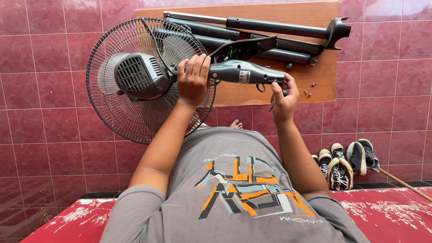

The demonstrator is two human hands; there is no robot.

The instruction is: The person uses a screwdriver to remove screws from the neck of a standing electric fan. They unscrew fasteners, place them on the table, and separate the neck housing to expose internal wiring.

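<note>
Glossy maroon floor tiles, brown wooden board (252,96) at far centre.

Left hand (193,80) wrapped around grey plastic fan neck housing (240,73), beside grey motor casing (137,76) and round wire fan guard (148,81) at left. Right hand (284,95) closed on housing's right end, pinching something small and dark, too hidden to identify. Dark metal stand tubes (270,33) and loose small screws (310,90) lying on board. Black-and-white sneakers (344,164) at near right.

Both forearms reach forward, left hand (193,77) with fingers (197,65) curled closed, right hand (284,96) loosely clenched.
</note>
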